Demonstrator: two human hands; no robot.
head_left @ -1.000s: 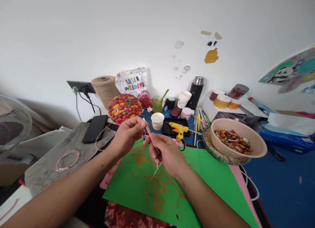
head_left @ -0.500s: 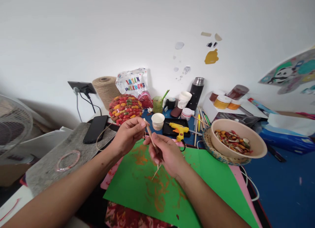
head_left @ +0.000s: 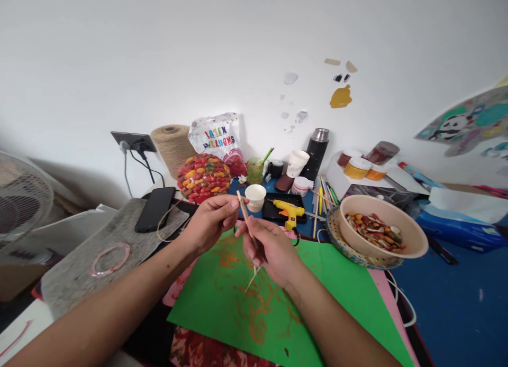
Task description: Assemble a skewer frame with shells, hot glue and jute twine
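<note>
My right hand (head_left: 272, 248) is closed around a thin, light-brown stick (head_left: 243, 207), which tilts up to the left and looks wrapped in twine. Thin loose strands (head_left: 253, 280) poke out below that hand. My left hand (head_left: 216, 219) pinches at the stick's upper end, thumb against fingers, seemingly on the twine; the exact grip is hard to see. A loop of twine (head_left: 159, 227) curves out behind the left wrist towards the phone. Under both hands lies a green sheet (head_left: 333, 293) smeared with orange-brown paint.
Behind the hands are a ball covered in coloured shells (head_left: 203, 177), a twine spool (head_left: 172, 153), a paper cup (head_left: 255, 196) and a yellow glue gun (head_left: 289, 211). A bowl of coloured shells (head_left: 413, 235) stands right. A phone (head_left: 154, 209) and clear ring (head_left: 111, 259) lie left.
Both hands and the stick have shifted slightly right and down in view. The left fingers have closed in a little around the stick's upper end. The grip of the right hand looks the same.
</note>
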